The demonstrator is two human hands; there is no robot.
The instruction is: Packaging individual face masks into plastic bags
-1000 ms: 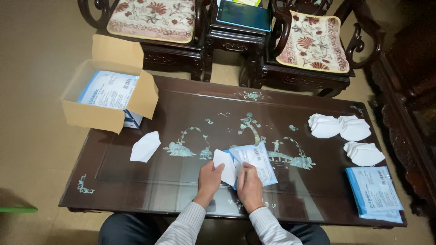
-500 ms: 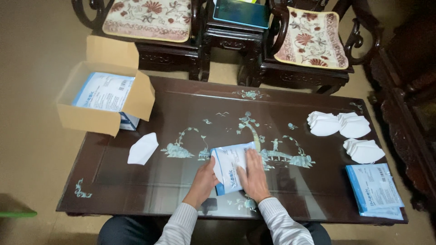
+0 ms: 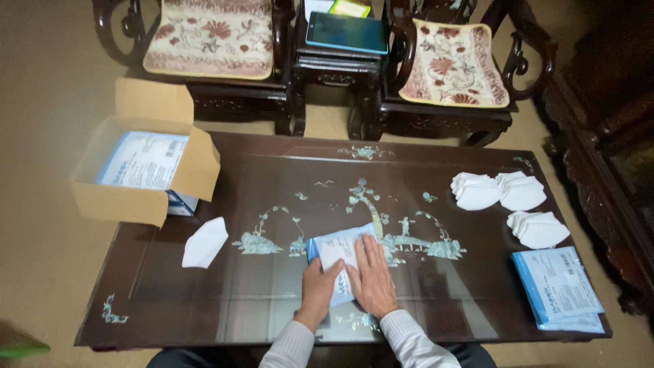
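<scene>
box (image 3: 146,180) left, masks (image 3: 501,192) right, on table (image 3: 272,177)

Bare tabletop (image 3: 272,204) lies open between cardboard box (image 3: 146,170) and mask stacks (image 3: 501,192).

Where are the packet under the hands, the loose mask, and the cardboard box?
packet (image 3: 335,247): head view, bare upper part above the hands.
loose mask (image 3: 204,242): head view, middle of its white face.
cardboard box (image 3: 116,203): head view, front wall.
</scene>
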